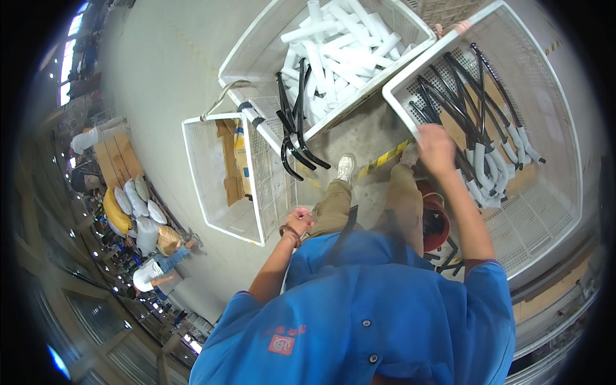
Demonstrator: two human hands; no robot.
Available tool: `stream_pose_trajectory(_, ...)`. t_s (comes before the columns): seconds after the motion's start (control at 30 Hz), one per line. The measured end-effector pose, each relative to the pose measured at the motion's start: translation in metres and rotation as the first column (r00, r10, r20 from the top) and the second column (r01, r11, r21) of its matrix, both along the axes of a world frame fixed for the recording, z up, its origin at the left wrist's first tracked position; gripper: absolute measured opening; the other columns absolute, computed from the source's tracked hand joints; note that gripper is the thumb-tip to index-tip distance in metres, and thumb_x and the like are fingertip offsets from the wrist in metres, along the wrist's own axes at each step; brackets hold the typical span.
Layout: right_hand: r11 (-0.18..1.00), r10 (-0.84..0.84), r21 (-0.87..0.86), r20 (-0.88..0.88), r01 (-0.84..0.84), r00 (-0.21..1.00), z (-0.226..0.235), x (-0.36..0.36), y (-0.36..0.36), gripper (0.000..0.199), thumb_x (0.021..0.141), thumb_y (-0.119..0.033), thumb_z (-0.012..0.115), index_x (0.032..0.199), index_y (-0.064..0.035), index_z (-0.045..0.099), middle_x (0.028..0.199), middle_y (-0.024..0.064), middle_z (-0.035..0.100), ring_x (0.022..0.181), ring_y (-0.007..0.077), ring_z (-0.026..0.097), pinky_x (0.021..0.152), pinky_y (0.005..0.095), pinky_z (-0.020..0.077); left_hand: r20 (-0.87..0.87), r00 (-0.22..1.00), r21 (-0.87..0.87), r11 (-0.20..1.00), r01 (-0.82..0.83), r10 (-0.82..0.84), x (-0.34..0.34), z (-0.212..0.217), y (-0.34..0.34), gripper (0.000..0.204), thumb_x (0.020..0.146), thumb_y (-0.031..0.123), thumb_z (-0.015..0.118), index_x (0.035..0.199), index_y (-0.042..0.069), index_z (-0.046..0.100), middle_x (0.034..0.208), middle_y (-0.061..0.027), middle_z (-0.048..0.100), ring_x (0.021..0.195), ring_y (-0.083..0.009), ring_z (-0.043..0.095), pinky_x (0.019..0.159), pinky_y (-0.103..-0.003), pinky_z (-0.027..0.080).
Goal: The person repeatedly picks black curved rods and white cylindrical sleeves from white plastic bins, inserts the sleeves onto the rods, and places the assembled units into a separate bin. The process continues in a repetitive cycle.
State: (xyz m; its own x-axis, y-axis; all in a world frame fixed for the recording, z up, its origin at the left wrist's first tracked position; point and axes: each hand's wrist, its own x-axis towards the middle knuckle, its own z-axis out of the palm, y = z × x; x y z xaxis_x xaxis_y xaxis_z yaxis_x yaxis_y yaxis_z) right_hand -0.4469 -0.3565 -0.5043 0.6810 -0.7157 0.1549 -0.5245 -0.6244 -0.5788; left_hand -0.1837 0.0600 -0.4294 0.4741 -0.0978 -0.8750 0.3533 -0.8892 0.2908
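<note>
My left hand [299,220] hangs in front of my left thigh, fingers curled in, and nothing shows in it. Blurred by motion, my right hand [436,149] is over the near left rim of the white plastic basket [527,240] on the right; its fingers are hard to make out. Inside that basket lie several bent black tubes [476,115], with white foam sleeves [489,170] on their near ends. Ahead, a white crate [247,54] holds a heap of white foam tubes [333,61]. Several bare black forked tubes [295,128] lean across its near left corner.
A smaller white basket [221,228] with cardboard inside stands left. By my right leg is a red bucket [436,224] with dark contents. Yellow-black tape [391,154] marks the floor. What looks like another person's fingers [462,27] touch the right basket's far rim. Sacks [131,199] lie far left.
</note>
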Motion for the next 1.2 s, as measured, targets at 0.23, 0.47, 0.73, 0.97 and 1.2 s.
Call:
stream_pose_trajectory(0.23, 0.759, 0.234, 0.645, -0.142, -0.089, 0.962, -0.086, 0.265, 0.217, 0.037, 0.083, -0.032, 0.068, 0.111, -0.0076, 0.067, 0.114, 0.0123, 0.068, 0.111, 0.0297, 0.062, 0.091, 0.0373, 0.0499, -0.135, 0.980, -0.222, 0.960, -0.173, 0.145, 0.028, -0.017, 0.094, 0.024, 0.095, 0.014, 0.062, 0.116, 0.003, 0.057, 0.098, -0.0089, 0.070, 0.077, -0.0176, 0.069, 0.061, -0.028, 0.055)
stream_pose_trajectory(0.47, 0.567, -0.255, 0.779, -0.145, 0.269, 0.956, -0.098, 0.327, 0.231, 0.032, 0.083, -0.030, 0.068, 0.093, 0.0000, 0.062, 0.082, 0.0190, 0.068, 0.076, 0.0304, 0.065, 0.070, 0.0412, 0.0500, 0.015, 0.843, -0.038, 0.843, -0.536, 0.537, 0.049, -0.005, 0.262, 0.027, 0.092, 0.010, 0.062, 0.116, 0.000, 0.056, 0.096, -0.0127, 0.070, 0.076, -0.0218, 0.071, 0.060, -0.030, 0.058)
stream_pose_trajectory(0.73, 0.985, 0.021, 0.175, -0.090, -0.004, 0.996, 0.246, 0.155, 0.139, 0.029, 0.082, -0.026, 0.075, 0.085, -0.0011, 0.061, 0.065, 0.0138, 0.057, 0.055, 0.0270, 0.053, 0.055, 0.0370, 0.0434, 0.322, 0.929, -0.431, 0.845, 0.317, -0.184, 0.161, -0.008, 0.150, 0.020, 0.095, 0.014, 0.061, 0.112, 0.003, 0.059, 0.097, -0.0091, 0.070, 0.082, -0.0152, 0.068, 0.070, -0.026, 0.054)
stream_pose_trajectory(0.97, 0.993, 0.098, 0.084, -0.134, -0.087, 0.986, 0.487, 0.036, 0.231, 0.040, 0.077, -0.027, 0.080, 0.104, -0.0008, 0.065, 0.081, 0.0155, 0.067, 0.069, 0.0332, 0.064, 0.062, 0.0376, 0.0492, 0.710, 0.559, -0.674, -0.183, 0.716, -0.429, 0.080, 0.208, -0.100, 0.069, 0.078, 0.025, 0.079, 0.137, 0.007, 0.046, 0.138, -0.0134, 0.052, 0.127, -0.0294, 0.052, 0.106, -0.039, 0.042)
stream_pose_trajectory(1.2, 0.974, -0.187, -0.131, 0.014, 0.188, 0.982, 0.395, -0.004, 0.260, 0.037, 0.080, -0.029, 0.076, 0.105, -0.0045, 0.063, 0.083, 0.0102, 0.067, 0.071, 0.0310, 0.065, 0.063, 0.0383, 0.0510, 0.973, 0.177, -0.231, -0.533, 0.814, -0.150, -0.076, 0.249, -0.181, 0.051, 0.062, 0.008, 0.077, 0.109, 0.009, 0.057, 0.104, -0.0088, 0.064, 0.107, -0.0303, 0.061, 0.100, -0.046, 0.042)
